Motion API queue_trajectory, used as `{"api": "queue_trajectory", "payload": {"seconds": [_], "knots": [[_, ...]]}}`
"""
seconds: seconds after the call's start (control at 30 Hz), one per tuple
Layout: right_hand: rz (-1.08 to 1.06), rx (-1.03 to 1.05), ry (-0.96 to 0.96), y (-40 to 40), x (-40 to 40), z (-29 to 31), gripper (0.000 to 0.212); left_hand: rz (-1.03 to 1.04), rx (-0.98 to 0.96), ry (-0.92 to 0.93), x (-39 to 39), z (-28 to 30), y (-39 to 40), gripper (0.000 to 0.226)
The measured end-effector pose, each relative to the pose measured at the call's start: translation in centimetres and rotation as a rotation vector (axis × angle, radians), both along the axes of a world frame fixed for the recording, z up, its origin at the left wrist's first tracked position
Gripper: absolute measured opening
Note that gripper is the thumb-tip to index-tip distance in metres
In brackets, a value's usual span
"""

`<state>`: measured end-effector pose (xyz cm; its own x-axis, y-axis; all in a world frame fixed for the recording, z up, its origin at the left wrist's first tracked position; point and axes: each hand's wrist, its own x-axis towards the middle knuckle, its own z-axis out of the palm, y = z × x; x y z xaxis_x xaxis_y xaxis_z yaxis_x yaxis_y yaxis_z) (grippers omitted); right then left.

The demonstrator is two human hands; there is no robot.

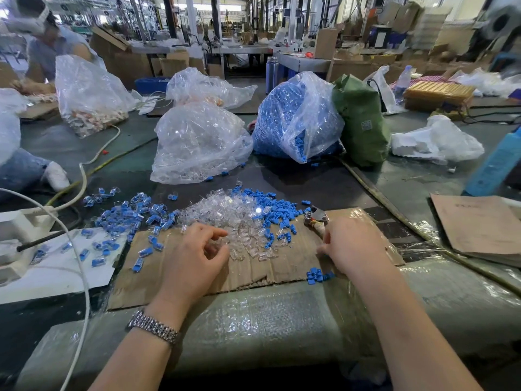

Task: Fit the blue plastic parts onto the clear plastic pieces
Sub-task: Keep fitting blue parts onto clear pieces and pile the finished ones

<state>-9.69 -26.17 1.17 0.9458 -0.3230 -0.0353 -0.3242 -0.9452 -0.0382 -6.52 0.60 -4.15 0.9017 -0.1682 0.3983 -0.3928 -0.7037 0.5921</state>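
Just beyond the left hand [194,253], curled and empty, clear pieces [225,213] are heaped; blue parts [317,275] are touched by the right hand [353,249], grip unclear.

The right hand [352,249] covers the lower handle of the pliers [315,218], its fingertips are out of sight, and the left hand [194,258] hides whatever its curled fingers may hold.

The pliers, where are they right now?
In the head view, the pliers lie right of centre on the cardboard sheet, just beyond the right hand, beside the loose blue parts.
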Motion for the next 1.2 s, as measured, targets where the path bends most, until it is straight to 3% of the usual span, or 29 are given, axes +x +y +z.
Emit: {"api": "queue_trajectory", "payload": {"seconds": [0.33,0.43,0.57,0.67,0.87,0.97,1.2], "knots": [[0.148,-0.033,-0.034,2.3,-0.3,-0.6,0.010,-0.191,0.056,0.081,-0.5,0.0,-0.4,0.016],[0.179,0.071,-0.109,3.2,-0.1,-0.9,0.005,-0.182,0.068,0.087,-0.5,0.1,-0.5,0.018],[0.237,0.361,-0.212,4.4,0.3,-1.4,0.007,-0.099,0.005,0.051,-0.4,0.5,-0.5,0.016],[0.238,0.610,-0.267,4.9,0.3,-1.7,0.008,-0.030,-0.169,0.135,-0.3,0.7,-0.2,0.013],[0.211,1.101,-0.371,5.8,0.1,-1.5,0.007,-0.166,-0.893,0.548,-0.4,1.7,0.6,0.024],[0.250,1.187,-0.415,6.7,0.2,-1.2,0.005,-0.246,-1.144,0.691,-0.2,2.0,0.8,0.027],[0.350,1.220,-0.412,7.9,0.3,-1.3,0.006,-0.306,-1.224,0.820,-0.3,2.4,0.7,0.024]]}}
